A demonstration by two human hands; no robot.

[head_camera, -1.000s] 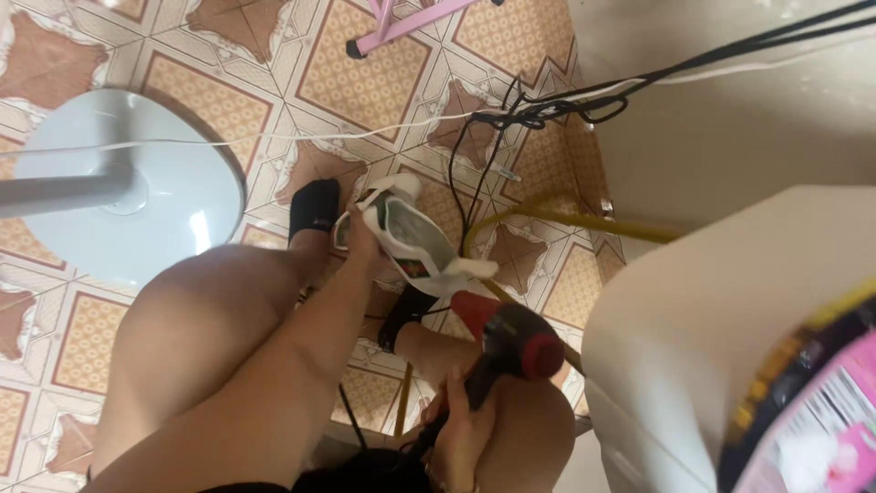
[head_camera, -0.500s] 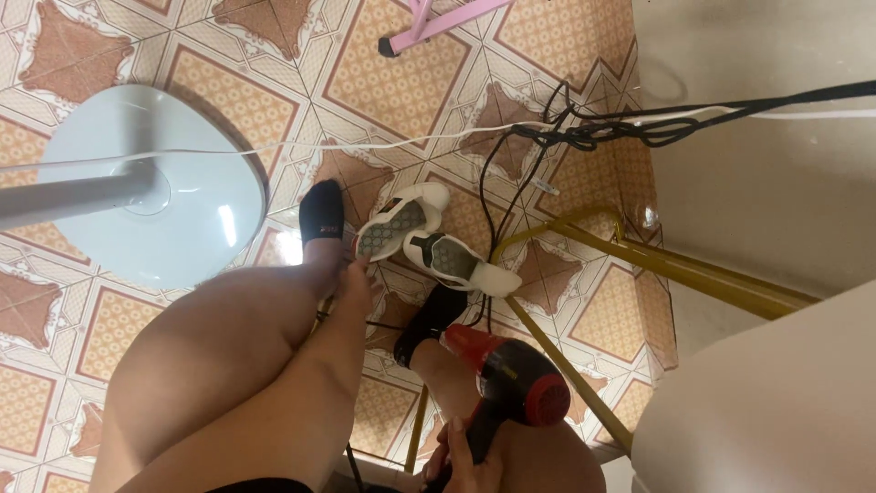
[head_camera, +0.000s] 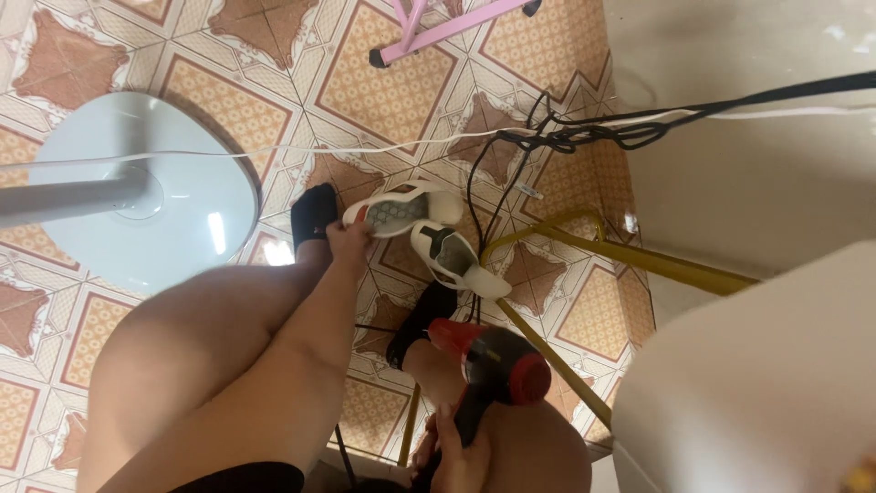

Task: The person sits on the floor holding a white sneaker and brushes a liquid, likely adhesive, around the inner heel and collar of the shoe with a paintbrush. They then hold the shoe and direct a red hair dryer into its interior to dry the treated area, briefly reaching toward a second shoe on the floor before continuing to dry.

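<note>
Head view shows the left hand [head_camera: 349,239] reaching down to the tiled floor [head_camera: 383,91], its fingers pinching the heel end of a white sneaker [head_camera: 401,208] that lies sole-up; half a second ago the shoe was nearer the knee, so it has been set down beside its partner, the second sneaker [head_camera: 456,260], which lies just touching it. The right hand [head_camera: 456,452] keeps its fingers wrapped around the handle of a black-and-red hair dryer [head_camera: 488,365], held above the lap. A pale fan base [head_camera: 146,196] stands to the left, and black cables [head_camera: 584,135] cross the floor.
</note>
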